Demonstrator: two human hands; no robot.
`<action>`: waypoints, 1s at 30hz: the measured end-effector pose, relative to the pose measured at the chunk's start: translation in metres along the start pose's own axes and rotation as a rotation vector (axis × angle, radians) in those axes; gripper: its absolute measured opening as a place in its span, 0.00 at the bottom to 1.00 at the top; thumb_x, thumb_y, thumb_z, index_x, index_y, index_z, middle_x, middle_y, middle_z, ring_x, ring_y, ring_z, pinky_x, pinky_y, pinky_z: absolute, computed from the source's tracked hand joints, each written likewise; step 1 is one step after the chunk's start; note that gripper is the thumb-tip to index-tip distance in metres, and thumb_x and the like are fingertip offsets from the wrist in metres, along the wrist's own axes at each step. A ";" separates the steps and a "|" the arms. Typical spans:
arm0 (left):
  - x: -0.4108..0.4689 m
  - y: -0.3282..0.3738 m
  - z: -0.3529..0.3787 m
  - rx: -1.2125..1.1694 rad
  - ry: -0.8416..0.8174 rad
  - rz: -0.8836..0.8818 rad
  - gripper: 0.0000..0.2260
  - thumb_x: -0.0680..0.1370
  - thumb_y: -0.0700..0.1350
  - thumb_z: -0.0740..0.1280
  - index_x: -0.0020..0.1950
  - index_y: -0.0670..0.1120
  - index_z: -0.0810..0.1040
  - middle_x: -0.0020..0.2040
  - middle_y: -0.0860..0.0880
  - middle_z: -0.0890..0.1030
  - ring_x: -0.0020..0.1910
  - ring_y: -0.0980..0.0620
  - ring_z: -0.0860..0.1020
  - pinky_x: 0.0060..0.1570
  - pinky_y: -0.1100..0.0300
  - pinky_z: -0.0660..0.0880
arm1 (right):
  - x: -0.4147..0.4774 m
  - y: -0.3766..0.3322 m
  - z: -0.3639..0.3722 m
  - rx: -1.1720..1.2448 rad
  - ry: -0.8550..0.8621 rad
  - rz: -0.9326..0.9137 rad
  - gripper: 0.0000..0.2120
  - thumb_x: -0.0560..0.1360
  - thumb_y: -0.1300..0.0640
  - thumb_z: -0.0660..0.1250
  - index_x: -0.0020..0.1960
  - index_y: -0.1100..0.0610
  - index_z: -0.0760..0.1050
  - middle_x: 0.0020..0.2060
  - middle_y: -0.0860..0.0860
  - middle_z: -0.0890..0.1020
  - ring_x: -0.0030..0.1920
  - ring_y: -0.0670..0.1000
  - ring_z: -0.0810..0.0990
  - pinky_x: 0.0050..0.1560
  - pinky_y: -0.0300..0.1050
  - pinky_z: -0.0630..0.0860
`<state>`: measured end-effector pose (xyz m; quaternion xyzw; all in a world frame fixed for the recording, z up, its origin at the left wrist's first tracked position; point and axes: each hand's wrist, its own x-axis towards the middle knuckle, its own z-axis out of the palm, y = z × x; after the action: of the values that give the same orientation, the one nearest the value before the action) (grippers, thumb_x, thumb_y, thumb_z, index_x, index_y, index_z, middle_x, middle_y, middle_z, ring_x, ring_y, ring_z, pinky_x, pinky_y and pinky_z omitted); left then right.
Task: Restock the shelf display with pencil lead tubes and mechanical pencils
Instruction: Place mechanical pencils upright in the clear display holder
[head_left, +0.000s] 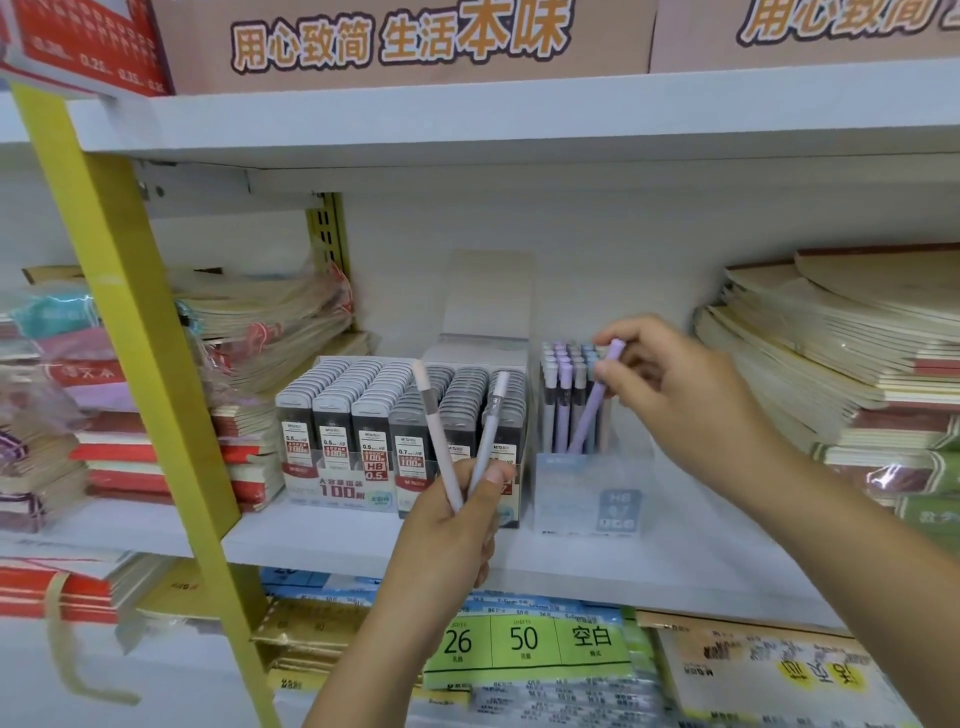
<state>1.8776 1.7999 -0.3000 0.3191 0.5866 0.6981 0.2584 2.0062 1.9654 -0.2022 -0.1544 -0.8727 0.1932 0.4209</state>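
Up at the shelf (322, 540), the right hand (675, 395) pinches a purple pencil (592, 400) slanting into the clear pencil box (587, 488); the left hand (457, 535), raised, grips two pale pencils (467, 441) before the lead tubes (374, 410).

We face a white shelf (311, 535) with a white back panel (597, 249) and a second white board (519, 119) above. A yellow upright (130, 322) slants across the left; a yellow slotted rail (327, 228) runs up the back. Stacked notebooks (841, 353) fill the right end, more stacks (109, 462) the left. Tan cartons (405, 47) with printed characters sit on top. The light is even and bright.
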 end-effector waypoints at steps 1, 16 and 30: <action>0.000 0.000 0.000 0.003 -0.008 -0.001 0.09 0.81 0.52 0.64 0.51 0.51 0.82 0.27 0.54 0.65 0.24 0.56 0.62 0.24 0.63 0.62 | -0.002 -0.001 0.004 -0.013 -0.025 -0.010 0.07 0.77 0.55 0.67 0.53 0.45 0.74 0.41 0.42 0.82 0.42 0.42 0.82 0.46 0.48 0.81; 0.001 0.004 -0.003 -0.007 -0.038 0.030 0.09 0.81 0.52 0.64 0.52 0.52 0.83 0.29 0.53 0.65 0.25 0.55 0.63 0.24 0.63 0.64 | 0.002 0.005 0.023 -0.028 -0.032 -0.023 0.11 0.73 0.54 0.72 0.48 0.46 0.70 0.35 0.43 0.80 0.37 0.43 0.79 0.39 0.37 0.76; -0.008 0.016 0.009 0.056 -0.195 0.060 0.10 0.76 0.58 0.65 0.51 0.56 0.83 0.27 0.56 0.65 0.24 0.56 0.62 0.24 0.63 0.62 | -0.010 -0.034 0.024 0.631 -0.175 0.273 0.12 0.77 0.58 0.67 0.60 0.50 0.76 0.43 0.47 0.86 0.40 0.45 0.83 0.41 0.40 0.80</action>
<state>1.8901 1.7970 -0.2849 0.4098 0.5681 0.6546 0.2843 1.9895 1.9261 -0.2063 -0.1149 -0.7740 0.5205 0.3417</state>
